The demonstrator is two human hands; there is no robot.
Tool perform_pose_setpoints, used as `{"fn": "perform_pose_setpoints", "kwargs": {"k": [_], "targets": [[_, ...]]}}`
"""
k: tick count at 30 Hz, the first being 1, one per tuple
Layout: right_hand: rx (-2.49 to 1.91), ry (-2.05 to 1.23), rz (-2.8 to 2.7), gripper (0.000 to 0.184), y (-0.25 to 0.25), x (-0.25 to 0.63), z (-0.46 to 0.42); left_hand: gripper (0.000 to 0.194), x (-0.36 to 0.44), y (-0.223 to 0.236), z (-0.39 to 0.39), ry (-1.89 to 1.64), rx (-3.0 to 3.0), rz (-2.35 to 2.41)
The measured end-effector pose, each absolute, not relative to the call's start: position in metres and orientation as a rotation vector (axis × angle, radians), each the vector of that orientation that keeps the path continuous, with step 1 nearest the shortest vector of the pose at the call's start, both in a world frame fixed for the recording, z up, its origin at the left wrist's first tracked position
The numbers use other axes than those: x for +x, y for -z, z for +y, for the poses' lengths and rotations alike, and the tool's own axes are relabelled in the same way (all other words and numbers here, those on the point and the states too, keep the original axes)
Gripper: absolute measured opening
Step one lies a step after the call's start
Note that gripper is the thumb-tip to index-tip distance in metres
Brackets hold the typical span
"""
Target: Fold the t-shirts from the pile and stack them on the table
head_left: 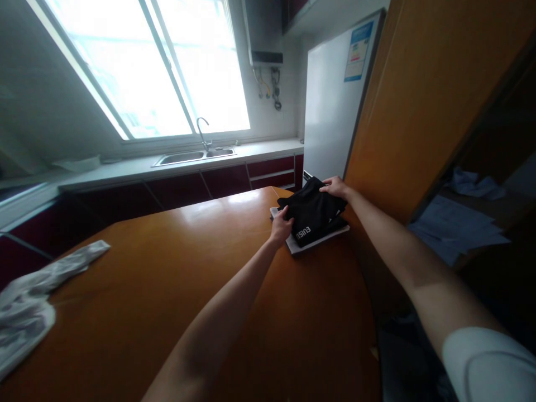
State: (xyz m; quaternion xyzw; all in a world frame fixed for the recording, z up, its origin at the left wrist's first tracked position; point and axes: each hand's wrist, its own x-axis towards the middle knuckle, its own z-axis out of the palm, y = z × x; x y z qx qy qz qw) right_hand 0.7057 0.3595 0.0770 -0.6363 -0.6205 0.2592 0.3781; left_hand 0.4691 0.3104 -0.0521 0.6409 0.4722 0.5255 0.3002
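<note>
A folded black garment (312, 209) with pale lettering near its lower edge lies across a small stack of folded cloth (310, 244), dark above and whitish below, at the far right end of the wooden table. My left hand (281, 226) grips the garment's left edge, thumb on top and fingers partly hidden. At its upper right corner my right hand (334, 186) is closed on the fabric. What kind of garment it is I cannot tell.
A crumpled white garment (37, 290) lies at the left of the brown wooden table (188, 268). Past the table run a counter with a sink (184, 158) and a window. A fridge (335, 95) and a wooden panel stand at right, beside shelves holding papers (456, 226).
</note>
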Motion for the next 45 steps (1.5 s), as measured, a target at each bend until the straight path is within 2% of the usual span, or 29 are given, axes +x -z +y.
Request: {"fn": "perform_pose_setpoints", "kwargs": {"k": [10,13,17,20,27,35,45], "targets": [[-1.786,-0.66,-1.715,0.046,-0.021,0.719,0.38,0.057,0.468,0.062,0.314,-1.244,1.677,1.438],[-1.863,-0.548,-1.789,0.046,-0.012,0.72,0.388,0.054,0.468,0.055,0.313,-1.208,1.701,1.491],[-1.832,-0.304,-1.895,0.056,-0.001,0.7,0.396,0.055,0.466,0.041,0.303,-1.197,1.747,1.575],[-1.775,-0.245,-2.003,0.061,0.014,0.675,0.397,0.054,0.455,0.038,0.286,-1.258,1.88,1.617],[-1.887,-0.294,-2.035,0.063,0.045,0.657,0.399,0.039,0.353,0.05,0.22,-1.271,1.927,1.725],[-1.792,-0.065,-1.89,0.063,0.034,0.672,0.366,0.034,0.218,0.066,0.126,-1.277,1.768,1.961],[-1.609,0.052,-1.818,0.058,0.045,0.678,0.278,0.035,0.165,0.064,0.058,-1.313,1.741,1.97]]}}
